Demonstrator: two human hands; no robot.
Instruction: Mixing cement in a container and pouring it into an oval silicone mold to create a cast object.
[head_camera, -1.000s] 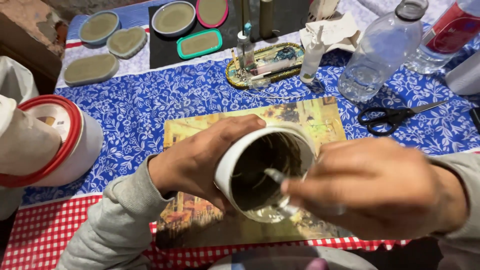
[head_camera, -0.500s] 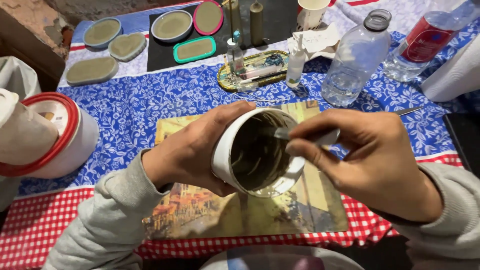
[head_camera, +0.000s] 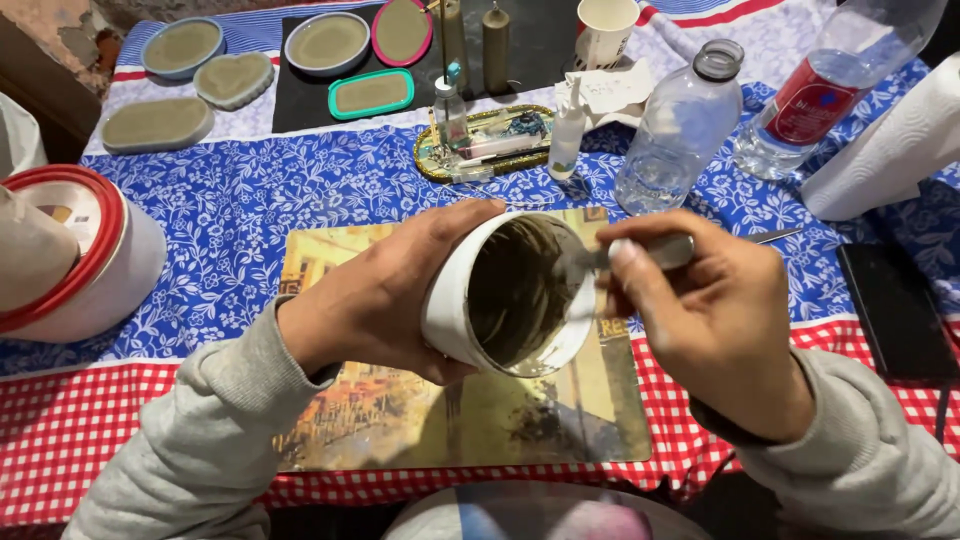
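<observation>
My left hand (head_camera: 385, 295) grips a white cup (head_camera: 505, 292) tilted toward me over a picture placemat (head_camera: 400, 420). The cup's inside is coated with grey-brown paste. My right hand (head_camera: 715, 320) holds a metal spoon (head_camera: 640, 252) whose tip reaches into the cup's upper right rim. Both sleeves are grey.
A white tub with a red rim (head_camera: 75, 265) stands at the left. At the back lie several moulds filled with grey paste (head_camera: 155, 120), a black tray, a small oval tray (head_camera: 490, 140), a paper cup (head_camera: 605, 30) and two plastic bottles (head_camera: 680, 125). A paper roll (head_camera: 890, 150) and a dark phone (head_camera: 895, 310) are at the right.
The spoon has moved from the cup's bottom up to its upper right rim. My head view has shifted, and the scissors are now hidden behind my right hand.
</observation>
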